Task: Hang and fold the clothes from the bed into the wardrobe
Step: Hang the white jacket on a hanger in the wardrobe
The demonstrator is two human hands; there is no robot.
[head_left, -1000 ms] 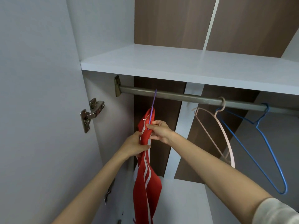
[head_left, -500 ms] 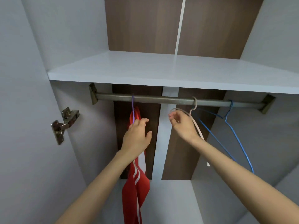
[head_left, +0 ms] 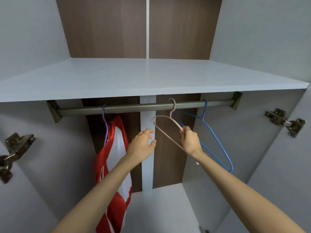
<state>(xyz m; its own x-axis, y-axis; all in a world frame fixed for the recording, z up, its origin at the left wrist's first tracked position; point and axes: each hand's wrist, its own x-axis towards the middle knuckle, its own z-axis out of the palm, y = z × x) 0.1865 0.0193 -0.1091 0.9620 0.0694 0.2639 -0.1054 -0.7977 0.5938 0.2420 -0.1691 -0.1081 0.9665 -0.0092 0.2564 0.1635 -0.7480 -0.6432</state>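
One pale pink wire hanger (head_left: 165,130) hooked on the grey metal rail (head_left: 144,107) at frame centre slopes down-right into my pinching right hand (head_left: 191,140), while my left hand (head_left: 143,144), fingers spread and empty, hovers just left of it.

Wardrobe rail (head_left: 134,107): grey-brown metal bar, horizontal, fixed just under the white shelf (head_left: 151,78) of the wardrobe. Red-and-white garment (head_left: 114,165): red with white panel and white stripes, hanging lengthwise from a purple hanger (head_left: 105,125) hooked over the rail toward its left end. Pink hanger (head_left: 165,126): thin, bare, hooked on the rail right of its middle, swung at a slant, its right shoulder pinched in the right hand (head_left: 190,140). Blue hanger (head_left: 217,140): thin wire, bare, hooked on the rail just right of the pink one, hanging at an angle behind it.
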